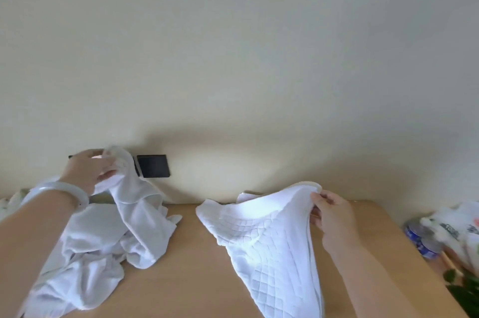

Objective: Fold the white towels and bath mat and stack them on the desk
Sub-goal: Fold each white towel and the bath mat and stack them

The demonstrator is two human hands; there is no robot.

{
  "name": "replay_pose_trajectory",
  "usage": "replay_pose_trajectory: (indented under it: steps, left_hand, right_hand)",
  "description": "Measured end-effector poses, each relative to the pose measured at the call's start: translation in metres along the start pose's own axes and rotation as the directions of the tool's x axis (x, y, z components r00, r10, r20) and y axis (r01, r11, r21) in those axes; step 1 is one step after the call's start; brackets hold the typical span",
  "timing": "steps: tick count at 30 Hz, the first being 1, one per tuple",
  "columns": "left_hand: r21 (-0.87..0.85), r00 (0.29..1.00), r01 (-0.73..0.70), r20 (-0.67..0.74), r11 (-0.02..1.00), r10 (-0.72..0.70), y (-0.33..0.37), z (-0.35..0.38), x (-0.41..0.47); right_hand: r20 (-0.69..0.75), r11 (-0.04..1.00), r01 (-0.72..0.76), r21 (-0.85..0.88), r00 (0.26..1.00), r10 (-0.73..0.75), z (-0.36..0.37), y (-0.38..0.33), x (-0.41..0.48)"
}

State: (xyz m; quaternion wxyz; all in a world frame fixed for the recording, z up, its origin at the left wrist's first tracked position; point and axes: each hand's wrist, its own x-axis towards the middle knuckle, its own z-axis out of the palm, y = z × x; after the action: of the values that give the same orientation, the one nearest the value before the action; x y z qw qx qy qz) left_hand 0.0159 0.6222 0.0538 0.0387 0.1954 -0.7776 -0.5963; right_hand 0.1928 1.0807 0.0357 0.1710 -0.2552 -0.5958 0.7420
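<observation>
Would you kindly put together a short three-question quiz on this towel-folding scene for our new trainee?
1. True or false: the right hand pinches an edge of the quilted bath mat.
2. What does the left hand grip? A) a thin white towel B) the quilted bath mat C) nothing
3. Short answer: what is worn on the left wrist?

Key: 1 true; 2 A; 3 a pale bangle.

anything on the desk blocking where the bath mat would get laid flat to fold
Nothing visible: the desk is bare between the mat in the right hand and the towel in the left hand.
</observation>
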Motion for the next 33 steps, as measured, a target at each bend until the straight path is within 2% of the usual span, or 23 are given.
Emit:
replay_pose_trajectory:
  steps: [1,2,3,4,6,7,9,12,13,17,21,24,27,30,33]
  left_hand:
    - [-0.038,0.997,0.029,0.072,0.999,-0.026,-0.010,0.007,0.011]
    - [0.144,0.995,0.053,0.074,0.988,-0.064,-0.011,0.010,0.006]
    - [0.208,0.996,0.061,0.047,0.976,-0.072,-0.009,0.025,-0.015]
    - [0.307,0.996,-0.030,0.087,0.951,0.004,0.001,0.041,-0.047]
    - [0.341,0.963,-0.167,0.257,0.925,0.079,0.001,0.078,-0.114]
    - [0.322,0.938,-0.179,0.341,0.930,0.063,0.002,0.099,-0.153]
    - [0.259,0.835,-0.199,0.550,0.945,0.025,-0.016,0.137,-0.190]
    - [0.211,0.748,-0.192,0.663,0.958,0.004,-0.032,0.183,-0.240]
    - [0.180,0.741,-0.203,0.671,0.962,0.030,-0.035,0.195,-0.253]
    - [0.144,0.806,-0.172,0.589,0.974,0.055,-0.026,0.232,-0.289]
    - [0.305,0.829,-0.410,0.517,0.860,0.212,-0.029,0.242,-0.298]
    - [0.454,0.857,-0.446,0.466,0.771,0.221,-0.033,0.206,-0.264]
    - [0.505,0.865,-0.479,0.413,0.718,0.286,-0.015,0.155,-0.217]
    - [0.454,0.831,-0.538,0.428,0.710,0.356,0.039,0.111,-0.193]
    - [0.368,0.786,-0.609,0.399,0.703,0.473,0.115,0.076,-0.187]
  right_hand:
    - [0.019,1.000,-0.004,0.018,1.000,0.004,0.003,-0.001,-0.003]
    - [0.041,1.000,-0.006,0.021,0.999,0.005,0.005,-0.002,-0.005]
    - [0.063,1.000,-0.010,0.016,0.998,0.009,0.007,-0.003,-0.006]
    - [0.079,1.000,-0.011,0.006,0.997,0.010,0.009,-0.005,-0.008]
    - [0.101,1.000,-0.013,-0.015,0.995,0.014,0.015,-0.010,-0.008]
    - [0.111,1.000,-0.010,-0.019,0.994,0.012,0.018,-0.014,-0.009]
    - [0.101,1.000,-0.004,0.007,0.995,0.004,0.026,-0.023,-0.009]
    - [0.057,0.991,-0.043,0.123,0.998,0.036,0.035,-0.034,-0.005]
    - [0.058,0.985,-0.060,0.164,0.997,0.051,0.037,-0.037,-0.003]
    - [0.083,0.945,-0.119,0.305,0.992,0.099,0.044,-0.049,-0.005]
    - [0.124,0.869,-0.144,0.473,0.988,0.096,0.059,-0.079,-0.007]
    - [0.085,0.862,-0.067,0.503,0.996,0.028,0.053,-0.113,0.003]
    - [0.000,0.898,0.046,0.437,0.999,-0.051,0.031,-0.138,0.021]
    - [-0.066,0.958,0.226,0.177,0.974,-0.217,0.012,-0.153,0.033]
    - [0.070,0.955,0.293,0.039,0.953,-0.295,-0.002,-0.182,0.032]
